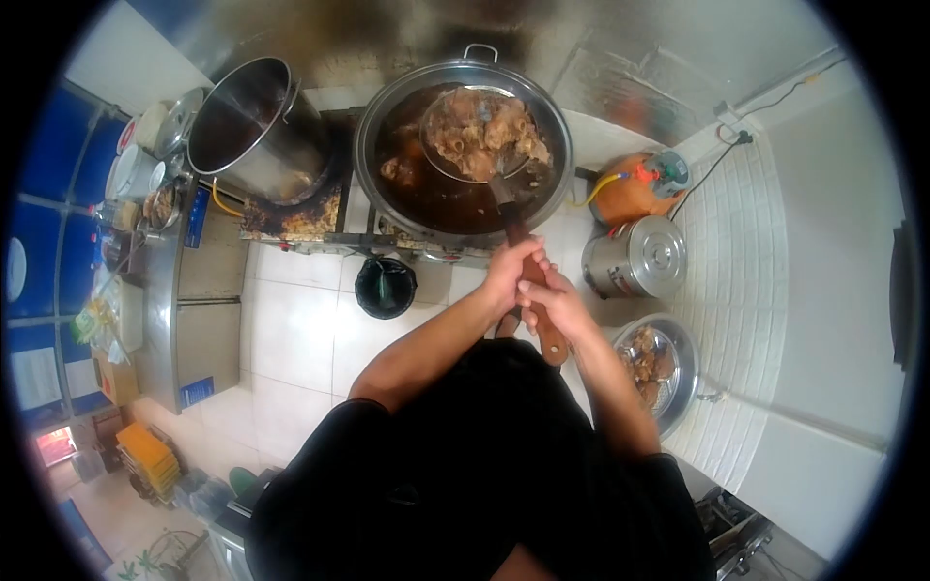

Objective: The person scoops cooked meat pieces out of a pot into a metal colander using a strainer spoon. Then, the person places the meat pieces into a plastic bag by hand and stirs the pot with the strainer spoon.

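Note:
Both of my hands are wrapped round the brown wooden handle (552, 339) of a large strainer. My left hand (511, 274) grips it higher up, close to the pot's front rim, and my right hand (554, 298) holds it just below. Chunks of cooked, bony meat (484, 133) are heaped in the round strainer head, which is over the dark liquid inside a wide metal pot (365, 174). Another brown piece (399, 172) sits in the liquid at the left of the strainer.
A tall steel pot (281, 165) stands on the stove at the left. A lined bin (386, 288) is on the floor. To the right are an orange gas cylinder (620, 203), a lidded steel container (630, 259) and a basin (690, 363) holding meat pieces.

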